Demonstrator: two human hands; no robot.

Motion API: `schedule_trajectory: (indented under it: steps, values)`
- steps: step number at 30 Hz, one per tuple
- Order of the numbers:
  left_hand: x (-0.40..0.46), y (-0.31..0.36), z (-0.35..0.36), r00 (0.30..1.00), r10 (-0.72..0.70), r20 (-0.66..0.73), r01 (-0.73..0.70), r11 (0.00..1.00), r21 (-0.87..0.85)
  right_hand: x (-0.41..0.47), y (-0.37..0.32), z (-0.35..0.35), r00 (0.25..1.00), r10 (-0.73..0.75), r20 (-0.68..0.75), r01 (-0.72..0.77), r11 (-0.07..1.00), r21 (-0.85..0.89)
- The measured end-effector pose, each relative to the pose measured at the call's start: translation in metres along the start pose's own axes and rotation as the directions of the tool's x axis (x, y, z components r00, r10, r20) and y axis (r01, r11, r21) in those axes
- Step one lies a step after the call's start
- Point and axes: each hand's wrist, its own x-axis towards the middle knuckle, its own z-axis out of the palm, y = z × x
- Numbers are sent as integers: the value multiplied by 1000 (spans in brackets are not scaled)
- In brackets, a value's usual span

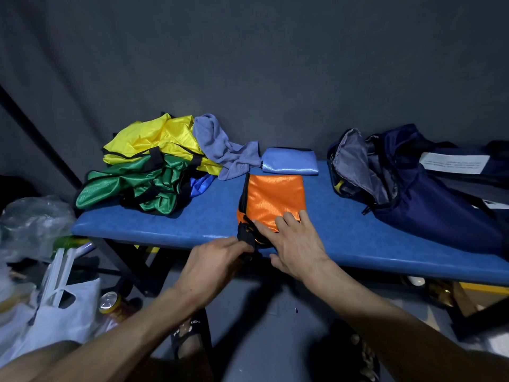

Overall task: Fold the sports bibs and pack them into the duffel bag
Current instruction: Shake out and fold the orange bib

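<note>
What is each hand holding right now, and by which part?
The left hand pinches the orange bib by its black trim at the near-left corner. The right hand holds nothing; it presses flat on the bib's near edge.

The black slide sandal [190, 330] reads "EVERY"; the white label's [454, 162] print is illegible

Right hand [296, 244] flat on orange bib [275, 201]; left hand [217, 256] pinches its black trim.

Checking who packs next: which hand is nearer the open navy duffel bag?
Right. The right hand presses the orange bib, closer to the duffel bag; the left hand grips the bib's black trim farther away.
</note>
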Motion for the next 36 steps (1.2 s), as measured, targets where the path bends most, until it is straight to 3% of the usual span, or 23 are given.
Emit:
schedule_trajectory:
  steps: [3, 7, 11, 16, 24, 31, 36]
  values:
    - [23, -9, -20, 972, 230, 39, -232, 972, 49, 0, 0, 0, 1000, -3, -4, 3, 1000, -10]
    - [53, -27, -26, 930, 312, 194, -328, 943, 59, 2, 0, -4, 1000, -9, -13, 9, 1000, 14]
    - [74, -27, -28, 898, 207, 389, -164, 976, -141, 3, 0, -6, 1000, -25, -2, 25, 1000, 4]
    - [99, -30, -20, 944, -12, 329, 86, 974, -210, 0, 3, -7, 999, -23, -34, 26, 997, 69]
    - [114, -47, 3, 909, -252, 332, 338, 912, -232, -3, 27, -1, 996, -29, -81, 45, 976, 211]
    - [105, -50, 11, 950, -234, 208, 304, 848, -434, -4, 30, 9, 988, -55, -141, 90, 963, 255]
    - [94, -58, 9, 979, -129, 157, 185, 882, -432, 1, 25, 5, 991, -49, -122, 78, 967, 244]
